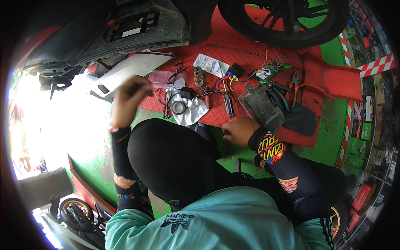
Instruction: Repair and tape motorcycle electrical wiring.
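Note:
My left hand (130,100) is raised beside a white body panel (135,68), its bent fingers smeared by motion. My right hand (241,130) is closed with curled fingers, and whatever it may hold is hidden. Just beyond it lies a screwdriver (228,106) with a dark handle. A relay with coloured wires (236,70) rests behind the screwdriver. To the right, pliers with teal handles (278,96) lie on a grey, dusty plastic case (262,107). A round black ring-shaped part (178,108) sits on a silver bag (193,112) between my hands.
A motorcycle wheel (287,39) and a dark scooter body (162,35) border the far side of the red metal platform (200,52). Orange-handled pliers (295,88) lie farther right. Shelves with boxes (366,131) line the right edge. Another motorcycle (77,212) stands behind on the left.

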The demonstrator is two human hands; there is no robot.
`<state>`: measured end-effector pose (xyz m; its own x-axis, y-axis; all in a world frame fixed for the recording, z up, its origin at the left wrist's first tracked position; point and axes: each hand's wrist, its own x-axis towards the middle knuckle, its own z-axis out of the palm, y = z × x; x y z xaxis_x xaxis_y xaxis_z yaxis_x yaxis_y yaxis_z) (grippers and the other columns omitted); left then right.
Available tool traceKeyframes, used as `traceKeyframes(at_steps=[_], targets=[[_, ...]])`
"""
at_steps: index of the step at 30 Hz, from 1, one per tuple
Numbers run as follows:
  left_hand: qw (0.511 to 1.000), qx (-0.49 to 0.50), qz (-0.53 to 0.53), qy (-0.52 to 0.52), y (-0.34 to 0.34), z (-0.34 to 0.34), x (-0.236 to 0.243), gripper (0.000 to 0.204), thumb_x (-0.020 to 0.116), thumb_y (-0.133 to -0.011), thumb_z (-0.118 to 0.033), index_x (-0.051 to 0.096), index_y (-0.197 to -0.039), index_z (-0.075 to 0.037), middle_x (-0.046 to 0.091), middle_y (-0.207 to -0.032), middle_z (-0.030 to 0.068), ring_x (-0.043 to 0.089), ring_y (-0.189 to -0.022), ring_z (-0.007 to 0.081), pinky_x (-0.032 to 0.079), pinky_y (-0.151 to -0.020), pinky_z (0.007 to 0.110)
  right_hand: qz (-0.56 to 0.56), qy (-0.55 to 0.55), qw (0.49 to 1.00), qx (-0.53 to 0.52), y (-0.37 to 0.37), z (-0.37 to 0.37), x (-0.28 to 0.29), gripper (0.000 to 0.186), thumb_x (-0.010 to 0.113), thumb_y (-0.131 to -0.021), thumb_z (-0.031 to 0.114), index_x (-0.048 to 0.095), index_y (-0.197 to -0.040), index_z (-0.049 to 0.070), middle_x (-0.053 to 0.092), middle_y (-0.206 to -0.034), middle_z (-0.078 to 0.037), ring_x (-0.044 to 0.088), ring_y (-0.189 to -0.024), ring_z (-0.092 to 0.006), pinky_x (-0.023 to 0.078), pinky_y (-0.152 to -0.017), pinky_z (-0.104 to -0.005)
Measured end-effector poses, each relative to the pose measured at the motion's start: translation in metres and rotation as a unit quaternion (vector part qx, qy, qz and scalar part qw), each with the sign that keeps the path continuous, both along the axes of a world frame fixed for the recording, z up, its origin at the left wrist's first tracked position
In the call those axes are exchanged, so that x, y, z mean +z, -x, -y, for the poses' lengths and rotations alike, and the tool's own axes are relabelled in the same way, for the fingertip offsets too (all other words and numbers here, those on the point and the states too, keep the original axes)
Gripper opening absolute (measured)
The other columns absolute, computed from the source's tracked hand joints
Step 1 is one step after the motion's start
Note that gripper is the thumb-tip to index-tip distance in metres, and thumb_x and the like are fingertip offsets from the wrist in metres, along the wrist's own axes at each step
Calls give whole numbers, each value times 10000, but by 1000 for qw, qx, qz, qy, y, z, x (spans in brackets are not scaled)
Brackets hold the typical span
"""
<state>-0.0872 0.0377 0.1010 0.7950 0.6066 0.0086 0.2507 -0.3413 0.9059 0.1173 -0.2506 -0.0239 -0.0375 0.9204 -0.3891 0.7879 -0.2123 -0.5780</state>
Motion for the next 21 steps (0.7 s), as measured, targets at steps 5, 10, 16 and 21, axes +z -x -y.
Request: traceKeyframes(at_steps=[5, 10, 16, 21], targets=[[966, -123, -173, -149, 33, -9, -148, 339, 841, -756, -88, 750, -1082, -94, 676, -979, 110, 707, -889, 257, 563, -794, 363, -8, -51, 999, 5, 4, -8, 2, 235, 704, -899, 294, 697, -990, 77, 728, -954, -133, 715, -928, -344, 565, -840, -487], [940, -124, -181, -263, 25, 13, -180, 306, 885, -718, -138, 751, -982, -63, 626, -1017, 101, 658, -1007, 315, 551, -849, 427, -19, -85, 996, -14, 5, -11, 5, 225, 693, -920, 286, 690, -1006, 78, 716, -951, -120, 710, -910, -346, 563, -813, -477], [973, -147, -100, -144, 11, 6, -147, 243, 893, -722, -125, 697, -837, -39, 637, -1162, 124, 641, -1144, 312, 534, -943, 422, -81, -131, 983, -96, 13, -24, 6, 297, 690, -949, 313, 670, -1147, 93, 709, -1026, -103, 708, -926, -338, 569, -822, -449], [953, -297, -64, 1, -19, -19, -42, 213, 875, -752, -72, 678, -815, -20, 703, -1222, 152, 689, -1110, 274, 533, -963, 395, -277, -353, 848, -281, 45, -80, 47, 454, 734, -941, 244, 625, -1326, 29, 714, -1077, -151, 717, -954, -293, 563, -869, -398]])
